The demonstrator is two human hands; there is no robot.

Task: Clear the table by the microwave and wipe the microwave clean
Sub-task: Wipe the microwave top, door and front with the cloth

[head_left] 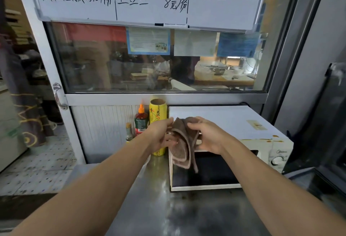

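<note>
Both hands grip brown cloth (184, 142) above microwave (224, 121) front: left hand (162, 134) pinches its left edge, right hand (209, 136) curls around right side. Bottles (141, 121) and yellow roll (158, 114) left of microwave.

Your steel worktop (187, 217) carries the white microwave (224, 123), a yellow wrap roll (158, 113) and two sauce bottles (141, 121).

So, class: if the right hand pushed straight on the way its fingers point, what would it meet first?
Probably the left hand, just past the brown cloth that the right hand already grips; depth is unclear.
</note>
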